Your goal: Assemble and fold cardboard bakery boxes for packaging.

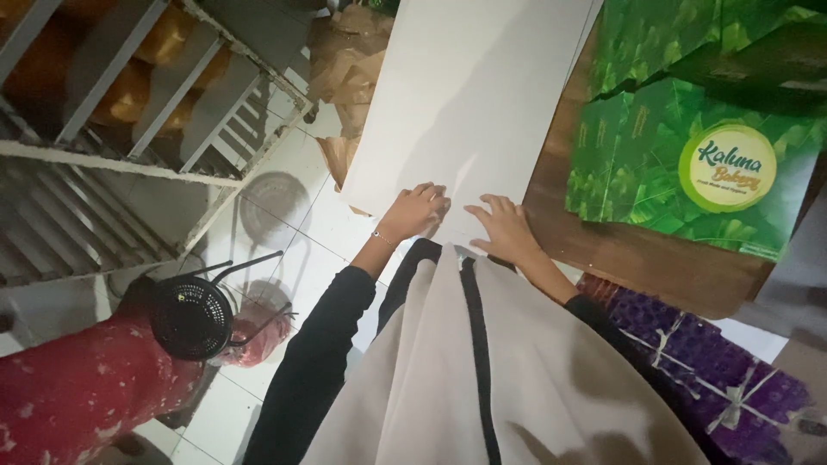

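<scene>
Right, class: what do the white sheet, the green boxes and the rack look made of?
White sheet: probably matte cardboard, flat with crisp straight edges. Green boxes: printed glossy card, leaf pattern with fold creases. Rack: likely pale painted metal, thin straight bars. Both hands, left hand and right hand, rest on the sheet.

Both hands rest flat on the near edge of a sheet (469,95) that lies on the table (637,254), the left hand (415,211) at the sheet's near left corner, the right hand (504,228) just beside it to the right. The sheet's left side hangs out past the table's left edge, over the floor (284,224). Right of the sheet, on the table, lies a stack of flat cartons (689,138). Behind the sheet's left edge sits crumpled paper (345,69). Left across the floor stands a rack (129,129). Near left, on the floor, stands a stool (194,314), beside a drum (77,396).
</scene>
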